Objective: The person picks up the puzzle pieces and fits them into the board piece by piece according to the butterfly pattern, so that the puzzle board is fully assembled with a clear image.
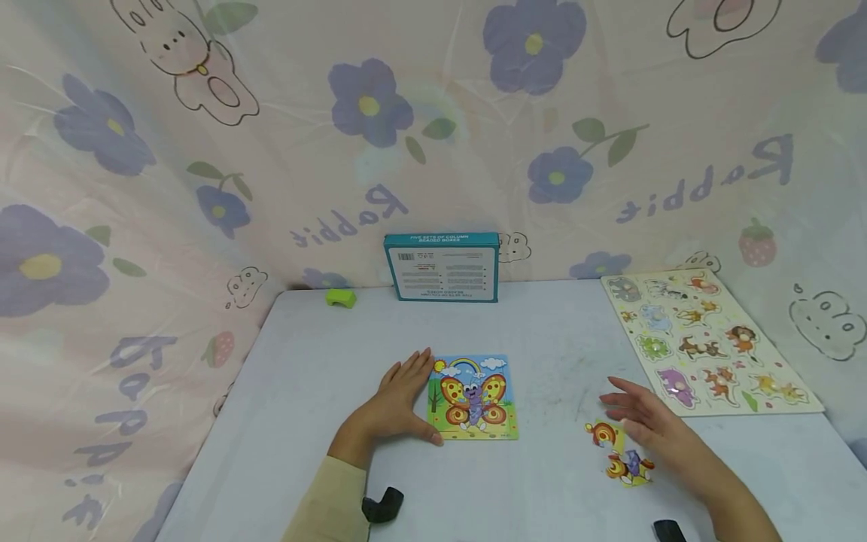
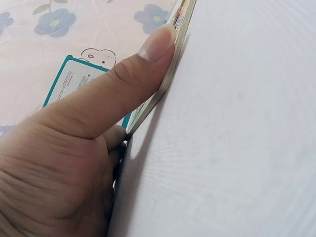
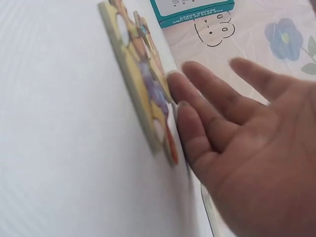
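Observation:
A square butterfly puzzle lies flat on the table in front of me. My left hand rests along its left side, with fingers extended by the upper left corner and the thumb at the lower left one. In the left wrist view the thumb lies against the board's edge. To the right, my right hand is beside loose puzzle pieces, fingers loosely extended and nothing gripped. These pieces carry yellow, orange and purple print; the right fingertips come close to them.
At the back stands a teal and white box, with a small green block to its left. A board of animal shapes lies at the right. Patterned cloth hangs behind the white table.

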`<state>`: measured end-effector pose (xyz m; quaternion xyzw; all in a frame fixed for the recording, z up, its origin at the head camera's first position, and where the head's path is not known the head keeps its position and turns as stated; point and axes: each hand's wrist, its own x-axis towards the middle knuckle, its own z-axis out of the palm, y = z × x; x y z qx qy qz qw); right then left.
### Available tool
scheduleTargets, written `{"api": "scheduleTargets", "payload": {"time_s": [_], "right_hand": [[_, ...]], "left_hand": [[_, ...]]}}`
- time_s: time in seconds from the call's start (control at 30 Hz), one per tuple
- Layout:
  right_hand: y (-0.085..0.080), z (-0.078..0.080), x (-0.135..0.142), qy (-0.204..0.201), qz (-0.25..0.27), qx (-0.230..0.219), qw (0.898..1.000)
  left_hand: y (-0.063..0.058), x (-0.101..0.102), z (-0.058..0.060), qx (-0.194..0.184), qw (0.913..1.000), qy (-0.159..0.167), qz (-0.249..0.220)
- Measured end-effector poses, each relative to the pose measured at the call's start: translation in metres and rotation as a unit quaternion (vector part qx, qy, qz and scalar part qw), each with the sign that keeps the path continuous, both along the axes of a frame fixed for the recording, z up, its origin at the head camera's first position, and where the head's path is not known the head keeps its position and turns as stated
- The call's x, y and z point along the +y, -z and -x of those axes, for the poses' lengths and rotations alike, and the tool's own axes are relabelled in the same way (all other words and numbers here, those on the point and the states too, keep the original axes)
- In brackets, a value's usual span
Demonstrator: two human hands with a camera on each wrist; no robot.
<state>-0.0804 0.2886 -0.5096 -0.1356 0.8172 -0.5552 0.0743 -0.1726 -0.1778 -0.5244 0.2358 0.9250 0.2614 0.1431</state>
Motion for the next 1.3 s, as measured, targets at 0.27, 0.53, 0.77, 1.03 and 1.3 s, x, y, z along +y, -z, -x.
{"api": "scheduleTargets", "payload": {"time_s": [0.27,0.53,0.77,1.03,1.3], "right_hand": [[0.006,0.001,-0.008,0.009,-0.135,0.017,0.991],[0.003,0.004,-0.014,0.037,-0.224,0.021,0.974],[-0.002,0.003,-0.021,0.048,-0.191,-0.014,0.980],[-0.002,-0.001,-0.032,0.075,-0.116,0.018,0.990],[0.001,0.000,-0.050,0.077,0.015,0.004,0.997]], "left_hand": [[0.000,0.001,-0.001,-0.001,1.0000,-0.001,-0.003],[-0.001,0.001,0.000,-0.002,1.0000,-0.004,-0.005],[-0.002,0.002,-0.001,-0.003,1.0000,-0.004,-0.001],[-0.004,0.002,-0.001,-0.001,1.0000,0.001,-0.009],[-0.005,0.002,-0.001,-0.001,1.0000,-0.002,-0.008]]}}
